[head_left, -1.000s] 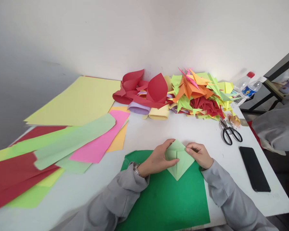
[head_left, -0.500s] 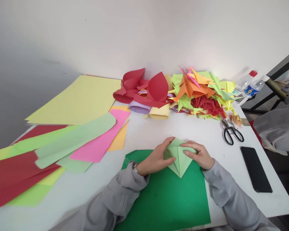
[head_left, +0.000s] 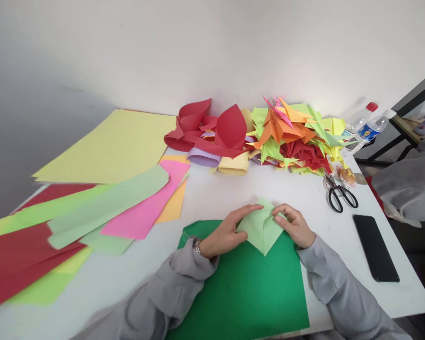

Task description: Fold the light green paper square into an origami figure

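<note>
A light green folded paper (head_left: 263, 231), diamond-shaped with one point toward me, lies between my hands over a dark green sheet (head_left: 255, 293). My left hand (head_left: 226, 233) grips its left side, thumb at the lower left edge and fingers along the upper left. With thumb and forefinger, my right hand (head_left: 295, 225) pinches the upper right edge of the paper. A crease runs down its middle and the layers bulge slightly there. The underside of the paper is hidden.
Several coloured paper strips (head_left: 109, 208) and yellow sheets (head_left: 109, 146) lie left. Behind are rolled red paper shapes (head_left: 231, 126) and a pile of folded paper (head_left: 286, 132). Scissors (head_left: 340, 196), a black phone (head_left: 375, 248) and bottles (head_left: 373, 127) are on the right.
The folded paper has shifted slightly up and left, and its upper layers now lie differently around the middle crease. My left fingers have stretched farther across its top; my right fingers have moved slightly.
</note>
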### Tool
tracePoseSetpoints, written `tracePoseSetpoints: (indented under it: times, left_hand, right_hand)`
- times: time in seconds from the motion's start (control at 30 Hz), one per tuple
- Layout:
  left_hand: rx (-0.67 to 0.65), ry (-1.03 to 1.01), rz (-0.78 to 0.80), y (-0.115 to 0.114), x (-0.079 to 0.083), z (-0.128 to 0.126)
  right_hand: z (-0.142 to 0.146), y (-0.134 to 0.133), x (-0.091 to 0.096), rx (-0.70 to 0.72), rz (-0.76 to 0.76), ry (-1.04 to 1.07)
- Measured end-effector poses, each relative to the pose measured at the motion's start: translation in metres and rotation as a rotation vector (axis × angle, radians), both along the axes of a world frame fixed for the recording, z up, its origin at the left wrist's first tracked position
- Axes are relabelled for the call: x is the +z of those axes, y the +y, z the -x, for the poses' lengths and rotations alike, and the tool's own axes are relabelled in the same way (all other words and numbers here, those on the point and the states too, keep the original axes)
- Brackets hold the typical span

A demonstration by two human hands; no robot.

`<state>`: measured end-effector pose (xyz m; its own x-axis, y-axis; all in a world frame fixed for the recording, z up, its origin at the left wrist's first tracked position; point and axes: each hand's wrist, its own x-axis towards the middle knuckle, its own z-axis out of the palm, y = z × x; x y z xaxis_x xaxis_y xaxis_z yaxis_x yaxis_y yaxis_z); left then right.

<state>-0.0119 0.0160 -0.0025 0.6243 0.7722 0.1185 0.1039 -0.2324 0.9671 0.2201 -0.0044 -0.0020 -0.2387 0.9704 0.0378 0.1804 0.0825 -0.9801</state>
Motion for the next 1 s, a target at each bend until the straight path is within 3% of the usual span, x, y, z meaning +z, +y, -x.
tracePoseSetpoints:
  times: [0.2, 0.47, 0.67, 0.8, 1.0]
  left_hand:
    - [0.059, -0.020, 0.057, 0.000, 0.002, 0.000]
    - [0.129, -0.201, 0.227, 0.003, -0.002, 0.001]
    - [0.191, -0.221, 0.206, 0.003, -0.008, -0.003]
    - [0.210, -0.198, 0.187, 0.003, -0.010, -0.005]
    - [0.184, -0.329, 0.155, 0.005, -0.014, -0.008]
  right_hand:
    - [-0.002, 0.001, -0.005, -0.036, 0.064, 0.146]
    - [0.003, 0.001, -0.005, -0.077, 0.165, 0.317]
    - [0.005, 0.000, -0.005, -0.041, 0.169, 0.332]
    - [0.005, -0.001, -0.009, -0.016, 0.104, 0.237]
    - [0.002, -0.001, -0.017, -0.281, -0.102, 0.003]
